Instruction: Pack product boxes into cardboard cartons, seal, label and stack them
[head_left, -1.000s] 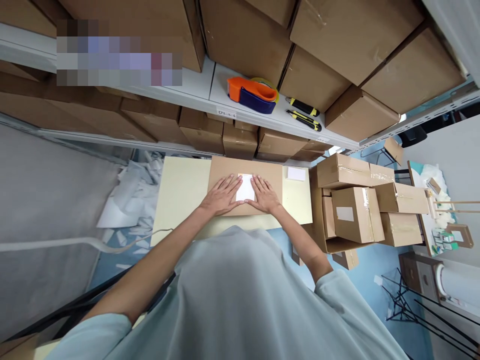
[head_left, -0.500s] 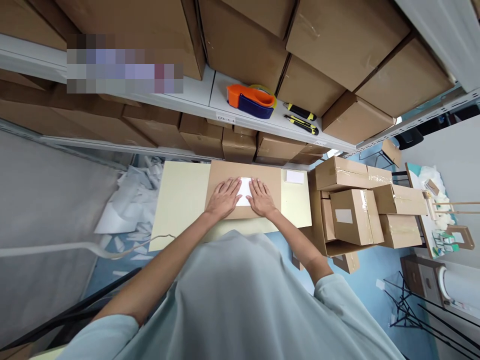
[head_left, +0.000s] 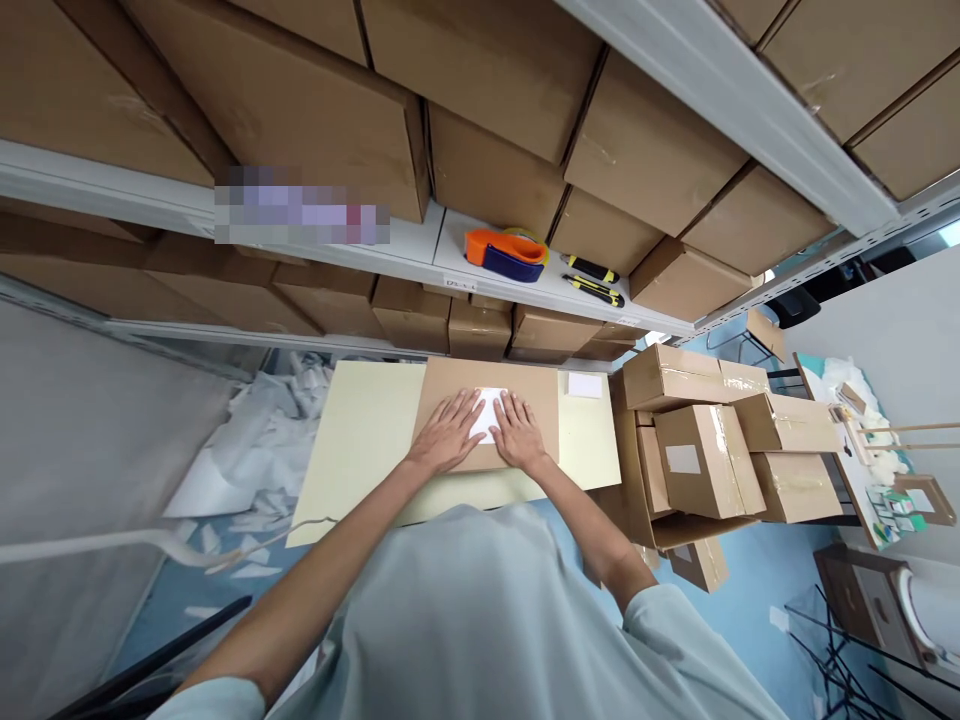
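A white label (head_left: 487, 416) lies on the top of a flat brown cardboard box (head_left: 487, 374), which rests on a pale yellow tabletop (head_left: 360, 430). Flat across the label's left edge lies my left hand (head_left: 448, 432), fingers stretched and pointing away from me. My right hand (head_left: 517, 430) is pressed the same way over the right edge, its fingers extended. Between the two hands the middle of the label stays visible; its side edges are partly covered. To the right of the box, on the tabletop, sits a small stack of white labels (head_left: 584, 385).
Above the table, a shelf (head_left: 420, 240) carries cardboard boxes, an orange and blue tape dispenser (head_left: 506, 254) and two yellow-black box cutters (head_left: 592, 280). Several cartons (head_left: 705, 460) are piled at the right. Crumpled white wrapping (head_left: 255, 430) lies at the left.
The camera view has tilted upward, so the table and shelf appear lower. Both hands remain flat on the label, with only slight shifts of the fingers.
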